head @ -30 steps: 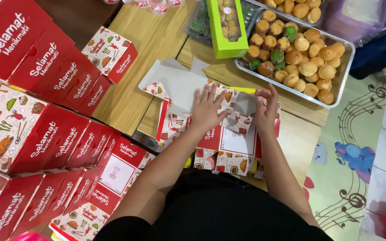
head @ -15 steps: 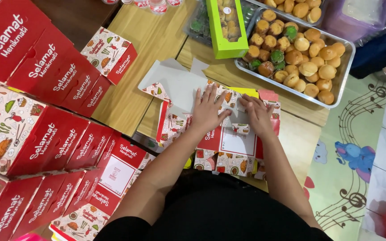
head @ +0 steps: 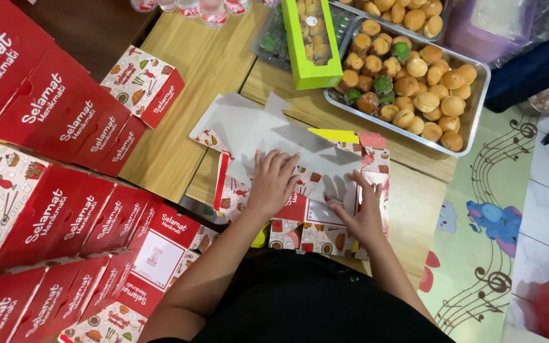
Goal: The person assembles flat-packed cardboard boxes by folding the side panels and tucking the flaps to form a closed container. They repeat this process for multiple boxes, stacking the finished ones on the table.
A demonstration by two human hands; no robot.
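A flat, unfolded cardboard box (head: 268, 130), grey inside with red and patterned flaps, lies on the wooden table (head: 185, 114) on top of a pile of similar flat boxes. My left hand (head: 273, 181) presses palm-down on it with fingers spread. My right hand (head: 362, 209) rests on its right part, fingers spread, near a red side flap (head: 376, 184). Neither hand grips anything.
Several folded red boxes (head: 65, 184) stand stacked at the left. A metal tray of small round cakes (head: 478, 95) sits at the back right, beside a green box of pastries (head: 309, 41). Bottles stand at the far edge. A patterned floor mat (head: 497, 222) lies to the right.
Both hands have moved nearer to me along the flat box, and the grey upper panel now lies opened out flat above them.
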